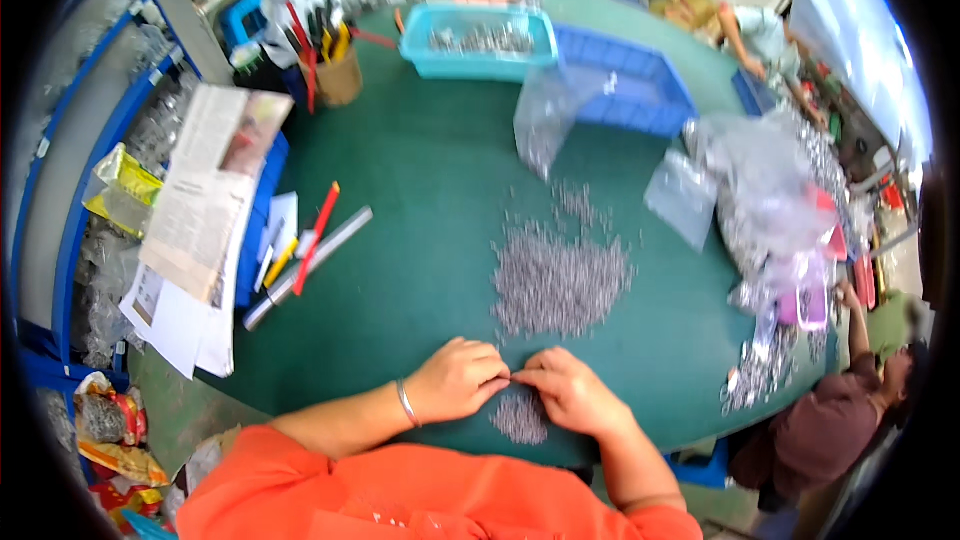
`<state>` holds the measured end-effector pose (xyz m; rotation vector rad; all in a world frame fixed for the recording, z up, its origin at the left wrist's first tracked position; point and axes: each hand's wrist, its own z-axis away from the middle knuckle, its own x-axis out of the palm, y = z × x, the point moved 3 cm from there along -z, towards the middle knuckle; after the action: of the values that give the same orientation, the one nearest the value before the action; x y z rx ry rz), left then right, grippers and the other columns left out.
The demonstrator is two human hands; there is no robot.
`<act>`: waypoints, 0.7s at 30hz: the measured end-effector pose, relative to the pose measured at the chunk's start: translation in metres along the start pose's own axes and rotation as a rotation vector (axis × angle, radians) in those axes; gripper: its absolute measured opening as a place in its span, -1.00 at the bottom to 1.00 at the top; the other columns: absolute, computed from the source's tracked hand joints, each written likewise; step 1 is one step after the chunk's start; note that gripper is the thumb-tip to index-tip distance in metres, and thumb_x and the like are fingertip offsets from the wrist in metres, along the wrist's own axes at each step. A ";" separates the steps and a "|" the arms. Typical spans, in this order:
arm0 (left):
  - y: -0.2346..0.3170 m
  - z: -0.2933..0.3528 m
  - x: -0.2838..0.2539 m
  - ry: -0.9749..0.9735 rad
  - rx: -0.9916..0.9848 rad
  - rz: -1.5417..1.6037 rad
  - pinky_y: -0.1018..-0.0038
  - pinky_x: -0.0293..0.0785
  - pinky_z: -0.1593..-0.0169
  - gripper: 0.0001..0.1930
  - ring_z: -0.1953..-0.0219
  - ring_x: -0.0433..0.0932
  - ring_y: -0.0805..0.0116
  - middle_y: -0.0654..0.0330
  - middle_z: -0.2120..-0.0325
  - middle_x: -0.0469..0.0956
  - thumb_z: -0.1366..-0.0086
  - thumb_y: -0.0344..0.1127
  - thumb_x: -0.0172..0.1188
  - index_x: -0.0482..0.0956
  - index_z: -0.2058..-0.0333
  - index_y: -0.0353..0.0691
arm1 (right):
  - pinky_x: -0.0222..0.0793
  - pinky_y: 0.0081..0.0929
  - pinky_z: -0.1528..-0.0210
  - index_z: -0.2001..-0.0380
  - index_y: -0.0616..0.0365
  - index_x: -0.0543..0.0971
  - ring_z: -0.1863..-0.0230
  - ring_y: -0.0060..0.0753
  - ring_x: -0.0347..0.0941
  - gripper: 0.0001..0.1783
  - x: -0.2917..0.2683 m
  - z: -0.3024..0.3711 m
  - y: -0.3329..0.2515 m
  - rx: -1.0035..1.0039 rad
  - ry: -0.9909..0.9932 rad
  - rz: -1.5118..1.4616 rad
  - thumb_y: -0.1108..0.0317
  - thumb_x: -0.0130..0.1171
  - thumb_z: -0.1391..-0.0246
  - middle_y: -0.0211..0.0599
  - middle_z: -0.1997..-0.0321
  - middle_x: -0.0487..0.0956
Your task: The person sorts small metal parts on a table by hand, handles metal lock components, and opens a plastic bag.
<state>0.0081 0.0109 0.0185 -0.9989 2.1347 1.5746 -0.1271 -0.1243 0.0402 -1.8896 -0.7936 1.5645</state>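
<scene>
My left hand (pixel 460 380) and my right hand (pixel 570 390) meet at the fingertips near the table's front edge, both closed in a pinch. Whatever sits between the fingers is too small to make out. Just beyond them spreads a large pile of small, thin grey metal pieces (pixel 560 285), with a few strays at its far side. A smaller heap of similar pieces (pixel 520 420) lies between my wrists, close to my body.
On the green table (pixel 400 190) stand a turquoise tray (pixel 425 62) of metal parts, a blue tray (pixel 640 112) and a tool cup (pixel 340 80). Newspaper (pixel 205 190), a red marker (pixel 318 235) and a ruler (pixel 345 237) lie left. Plastic bags (pixel 765 180) and co-workers (pixel 815 430) are right.
</scene>
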 end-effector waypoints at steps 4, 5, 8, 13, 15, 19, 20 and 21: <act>-0.005 -0.005 -0.007 0.203 -0.175 -0.164 0.27 0.37 0.14 -0.80 0.23 0.52 0.14 0.19 0.31 0.53 -0.10 -0.43 0.25 0.54 0.25 -0.16 | 0.43 -0.27 0.10 0.12 0.17 0.61 0.18 -0.07 0.45 -0.64 0.007 -0.018 -0.004 -0.027 0.143 0.147 0.54 0.21 0.07 -0.20 0.16 0.53; -0.002 -0.002 -0.009 0.248 -0.240 -0.219 0.26 0.37 0.10 -0.75 0.18 0.52 0.13 0.19 0.27 0.53 -0.10 -0.44 0.25 0.53 0.20 -0.16 | 0.43 -0.27 0.10 0.11 0.16 0.60 0.17 -0.07 0.45 -0.66 0.012 -0.024 -0.008 -0.060 0.170 0.166 0.49 0.25 0.04 -0.21 0.13 0.53; -0.005 0.006 0.002 0.140 -0.269 -0.189 0.26 0.33 0.05 -0.65 0.13 0.50 0.15 0.19 0.22 0.52 -0.11 -0.40 0.25 0.49 0.08 -0.13 | 0.42 -0.27 0.10 0.13 0.15 0.61 0.16 -0.12 0.46 -0.68 0.026 -0.027 -0.001 -0.155 0.148 0.288 0.39 0.29 0.02 -0.23 0.10 0.54; -0.001 0.007 0.005 0.112 -0.233 -0.154 0.27 0.32 0.05 -0.61 0.11 0.50 0.16 0.20 0.21 0.51 -0.10 -0.39 0.27 0.49 0.05 -0.12 | 0.42 -0.26 0.11 0.16 0.18 0.61 0.15 -0.10 0.46 -0.72 0.018 -0.012 0.007 -0.066 0.119 0.265 0.46 0.25 0.01 -0.21 0.15 0.54; -0.004 0.008 0.007 0.053 -0.259 -0.132 0.26 0.32 0.05 -0.60 0.11 0.49 0.16 0.20 0.20 0.50 -0.09 -0.38 0.29 0.50 0.05 -0.11 | 0.42 -0.26 0.10 0.16 0.20 0.61 0.15 -0.07 0.45 -0.71 0.013 -0.011 0.003 0.040 0.233 0.269 0.54 0.20 0.02 -0.18 0.16 0.54; -0.013 0.003 0.005 0.062 -0.204 -0.195 0.21 0.33 0.10 -0.63 0.11 0.49 0.10 0.14 0.19 0.49 -0.09 -0.35 0.27 0.52 0.07 -0.12 | 0.37 -0.18 -0.01 0.14 0.23 0.59 0.10 0.06 0.43 -0.59 0.017 -0.013 0.011 -0.054 0.184 0.124 0.68 0.05 0.13 -0.03 0.11 0.53; -0.012 0.003 0.003 0.088 -0.209 -0.201 0.22 0.34 0.10 -0.65 0.13 0.49 0.09 0.13 0.21 0.49 -0.08 -0.37 0.26 0.53 0.09 -0.12 | 0.36 -0.18 -0.02 0.12 0.25 0.58 0.08 0.07 0.43 -0.57 0.014 -0.015 0.008 0.001 0.225 0.201 0.68 0.02 0.13 -0.02 0.08 0.53; -0.012 0.002 0.000 0.104 -0.223 -0.188 0.24 0.35 0.11 -0.67 0.15 0.49 0.08 0.13 0.23 0.50 -0.08 -0.40 0.26 0.54 0.12 -0.13 | 0.36 -0.19 -0.03 0.10 0.28 0.57 0.07 0.08 0.42 -0.55 0.011 -0.021 0.005 0.018 0.254 0.250 0.70 0.00 0.14 -0.02 0.06 0.52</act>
<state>0.0163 0.0107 0.0094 -1.3372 1.8934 1.7264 -0.1046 -0.1203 0.0322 -2.1857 -0.4451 1.4248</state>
